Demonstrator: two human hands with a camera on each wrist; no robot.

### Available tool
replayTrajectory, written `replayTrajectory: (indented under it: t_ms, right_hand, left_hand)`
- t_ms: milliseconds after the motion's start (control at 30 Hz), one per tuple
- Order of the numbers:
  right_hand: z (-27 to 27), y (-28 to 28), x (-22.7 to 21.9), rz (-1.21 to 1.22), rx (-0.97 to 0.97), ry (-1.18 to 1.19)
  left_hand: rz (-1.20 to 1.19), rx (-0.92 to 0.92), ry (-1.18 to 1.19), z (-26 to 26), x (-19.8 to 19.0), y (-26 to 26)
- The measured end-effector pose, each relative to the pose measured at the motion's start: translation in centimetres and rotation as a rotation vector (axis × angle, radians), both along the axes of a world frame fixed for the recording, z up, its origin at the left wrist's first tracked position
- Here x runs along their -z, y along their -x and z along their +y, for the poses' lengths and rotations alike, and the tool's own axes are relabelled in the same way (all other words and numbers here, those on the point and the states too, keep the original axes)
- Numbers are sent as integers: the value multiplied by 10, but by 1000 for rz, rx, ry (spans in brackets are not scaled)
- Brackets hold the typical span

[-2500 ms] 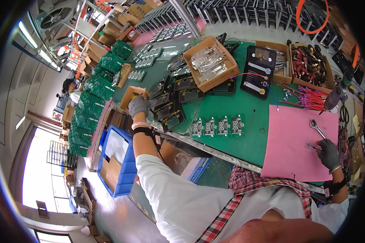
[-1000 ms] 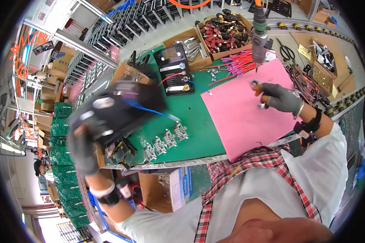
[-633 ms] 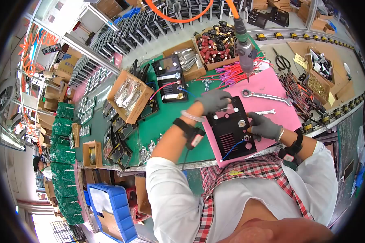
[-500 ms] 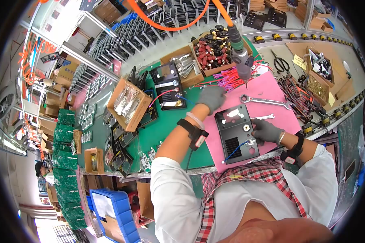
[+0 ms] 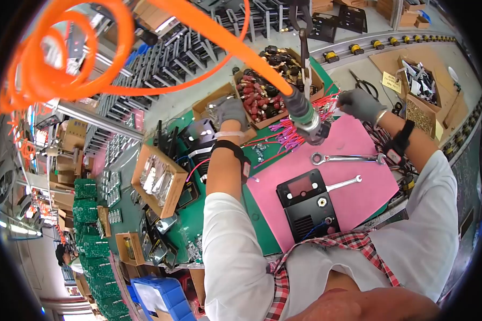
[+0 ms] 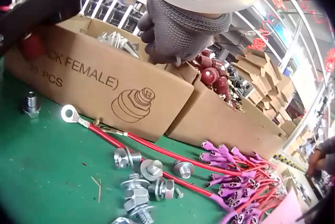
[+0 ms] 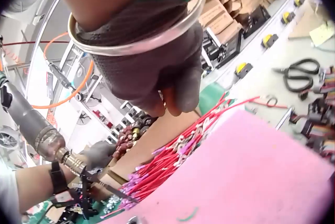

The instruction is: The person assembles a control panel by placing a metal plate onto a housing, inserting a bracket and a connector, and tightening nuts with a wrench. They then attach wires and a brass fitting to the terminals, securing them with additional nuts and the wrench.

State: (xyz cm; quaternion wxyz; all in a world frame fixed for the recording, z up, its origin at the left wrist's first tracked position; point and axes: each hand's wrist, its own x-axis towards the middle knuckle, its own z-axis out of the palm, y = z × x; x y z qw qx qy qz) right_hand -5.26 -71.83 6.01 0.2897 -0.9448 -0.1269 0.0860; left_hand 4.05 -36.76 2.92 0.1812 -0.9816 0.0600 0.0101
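Note:
My gloved left hand [image 5: 232, 113] is at the cardboard box of metal strips [image 6: 118, 41], fingertips pointing down over its rim in the left wrist view. Whether they pinch anything is hidden. Over the far edge of the pink sheet [image 5: 353, 134], my gloved right hand [image 5: 361, 106] hangs with loosely bent fingers, close above red wires with purple terminals [image 7: 162, 166]. A black panel [image 5: 302, 211] with a nut and a blue wire lies on the sheet's near part. Beside it are a ratchet wrench [image 5: 351, 159] and a smaller wrench [image 5: 344, 184].
A power screwdriver [image 5: 308, 125] hangs on an orange coiled hose [image 5: 225, 48] over the wires. A box of red and black knobs [image 5: 260, 96] stands beside the strips box. Loose bolts [image 6: 137, 195] lie before it. Scissors [image 5: 365, 85] are at right; black panels and another carton [image 5: 158, 179] at left.
Both hands have left the black panel, now lying on the pink sheet. The left hand has moved forward to the strips box, the right forward to the wires. The screwdriver hangs nearer in view.

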Motion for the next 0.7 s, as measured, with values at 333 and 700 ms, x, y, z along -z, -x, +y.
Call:
replayTrajectory:
  t_ms: [333, 700]
  right_hand:
    - [95, -31, 64, 124, -470, -385]
    - [197, -71, 147, 157, -675, 110]
  left_hand:
    - [92, -296, 368, 21, 47, -18]
    - [-96, -464, 801, 8, -8, 9]
